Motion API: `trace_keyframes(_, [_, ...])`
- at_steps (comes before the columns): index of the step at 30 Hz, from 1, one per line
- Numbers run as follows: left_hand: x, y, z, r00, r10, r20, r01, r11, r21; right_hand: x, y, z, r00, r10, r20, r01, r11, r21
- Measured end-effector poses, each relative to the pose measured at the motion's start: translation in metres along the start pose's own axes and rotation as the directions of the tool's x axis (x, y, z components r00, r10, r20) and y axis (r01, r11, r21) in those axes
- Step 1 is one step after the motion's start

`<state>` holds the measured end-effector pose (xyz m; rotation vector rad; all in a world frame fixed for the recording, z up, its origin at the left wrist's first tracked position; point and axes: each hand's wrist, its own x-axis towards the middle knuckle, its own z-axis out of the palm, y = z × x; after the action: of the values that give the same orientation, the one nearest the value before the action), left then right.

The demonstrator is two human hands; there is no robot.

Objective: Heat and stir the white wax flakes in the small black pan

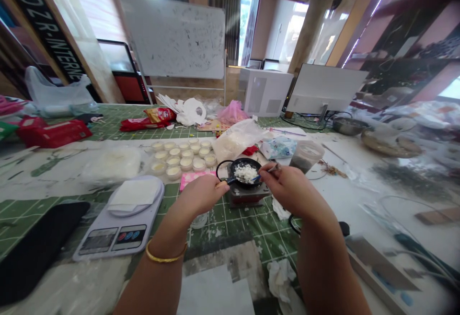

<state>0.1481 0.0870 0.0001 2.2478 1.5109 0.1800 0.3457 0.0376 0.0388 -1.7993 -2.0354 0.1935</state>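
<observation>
A small black pan with white flakes in it rests on a little dark red and grey burner. My left hand is closed on the pan's handle, to the left of the pan. On the other side, my right hand pinches a thin stirring tool, whose blue end dips into the flakes. A pink patterned sheet lies just behind my left hand.
Several small filled cups stand behind the pink sheet. A kitchen scale and a black phone-shaped item lie to the left. A plastic bag, a clear tub and a power strip are around the burner.
</observation>
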Motion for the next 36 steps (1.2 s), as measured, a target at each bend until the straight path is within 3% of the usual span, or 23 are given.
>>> trace_keyframes(4, [0.000, 0.000, 0.000, 1.000, 0.004, -0.018, -0.004, 1.000, 0.024, 0.006, -0.010, 0.013, 0.988, -0.150, 0.048, 0.148, 0.988, 0.039])
trace_keyframes(10, [0.001, 0.000, 0.001, 1.000, -0.011, -0.003, 0.011, 1.000, 0.020, 0.008, -0.007, 0.011, 0.995, -0.051, -0.089, 0.053, 0.998, 0.019])
trace_keyframes(17, [0.001, 0.001, 0.000, 1.000, 0.007, -0.013, -0.007, 1.000, 0.019, -0.001, -0.016, 0.010, 0.984, -0.179, 0.014, 0.179, 0.983, -0.032])
trace_keyframes(23, [0.001, 0.002, 0.000, 1.000, -0.019, -0.005, 0.019, 1.000, 0.007, 0.004, -0.010, 0.008, 0.990, -0.065, -0.127, 0.067, 0.998, 0.012])
trace_keyframes(29, [0.001, 0.001, 0.001, 1.000, -0.004, -0.021, 0.004, 1.000, 0.005, 0.005, -0.012, 0.012, 0.989, -0.142, -0.030, 0.142, 0.990, -0.003])
trace_keyframes(36, [0.002, 0.000, 0.001, 1.000, -0.005, -0.006, 0.005, 1.000, 0.002, 0.002, 0.004, 0.000, 0.995, -0.027, -0.092, 0.038, 0.992, 0.117])
